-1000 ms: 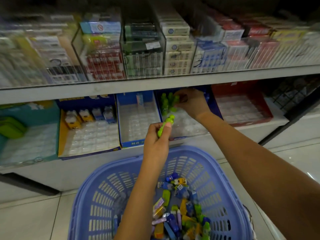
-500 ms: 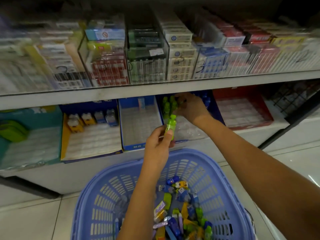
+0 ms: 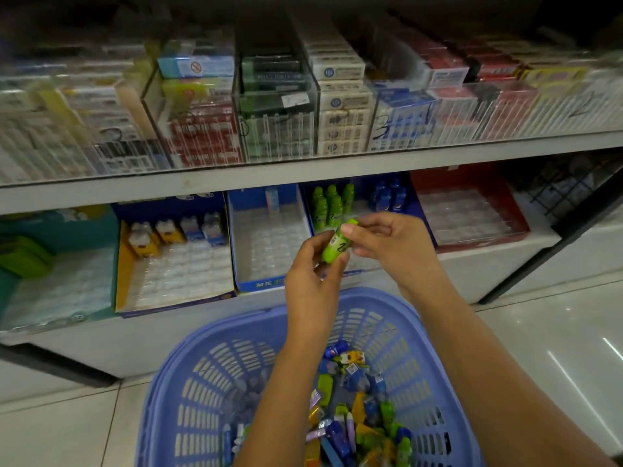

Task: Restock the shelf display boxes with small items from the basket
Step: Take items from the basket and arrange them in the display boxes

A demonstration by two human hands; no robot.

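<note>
- A teal cardboard display box [image 3: 50, 281] sat at the far left of the lower shelf, with a clear moulded liner and a green rounded case at its left edge.
- Next came a yellow-and-blue cardboard display box [image 3: 123, 264]. Its clear plastic tray had rows of square pockets, and a few small yellow and blue blocky items [image 3: 175, 230] stood at the back.
- A blue cardboard display box [image 3: 263, 284] held a similar glossy pocketed tray.
- A blue plastic basket with slotted walls [image 3: 209, 365] stood below on the floor. A loose heap of small mixed-colour items [image 3: 354, 416] lay in its bottom.
- The left hand [image 3: 310, 281] was curled, its thumb and fingers wrapped round the lower body of the bottle.
- The small lime-green plastic bottle [image 3: 335, 246] was smooth and cylindrical. It tilted with its cap toward the upper right, between both hands, above the basket's far rim and in front of the lower shelf.
- The right hand [image 3: 394, 244] pinched the bottle's upper end between thumb and fingertip, the other fingers loosely bent.
- Behind the hands, a dark blue display box [image 3: 364, 188] held upright green bottles [image 3: 328, 205] on the left and dark blue bottles [image 3: 387, 197] on the right.
- A red cardboard display box [image 3: 519, 217] with a clear tray stood further right.
- Glossy pale floor tiles [image 3: 556, 348] reflected the light.
</note>
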